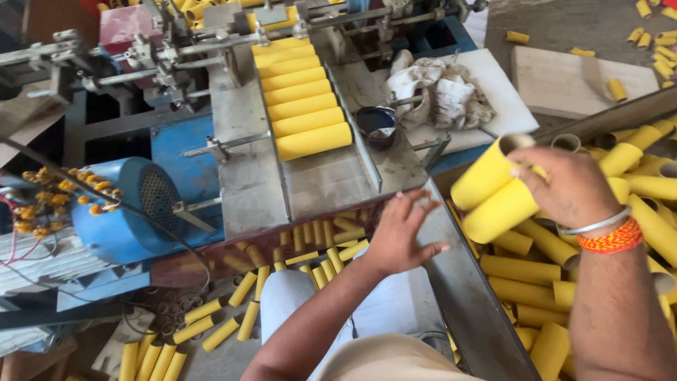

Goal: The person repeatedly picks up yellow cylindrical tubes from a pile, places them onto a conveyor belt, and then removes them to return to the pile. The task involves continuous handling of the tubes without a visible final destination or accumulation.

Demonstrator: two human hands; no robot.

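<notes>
**Right hand grips two yellow tubes above the bin; left hand open by the chute**

The right hand (571,187) is closed around two yellow cardboard tubes (493,190), held side by side with their open ends pointing up and to the right. They hang in the air just above a bin (469,296) heaped with more loose yellow tubes (536,271). On that wrist sit a metal bangle (598,224) and an orange thread band (612,240).

The left hand (398,236) holds nothing. Its fingers are spread and slightly curled, hovering at the lower end of the machine's sloping metal chute (331,176), near its edge; whether it touches the metal cannot be told.

Higher on the chute a row of yellow tubes (300,92) lies crosswise, one against the next, reaching up into the machine's rods and clamps. Beside the chute stands a small dark cup (377,125), with a crumpled white rag (441,92) on a white board behind it. To the left is a blue motor (134,208). Shorter yellow tubes (211,328) lie scattered on the floor below.
</notes>
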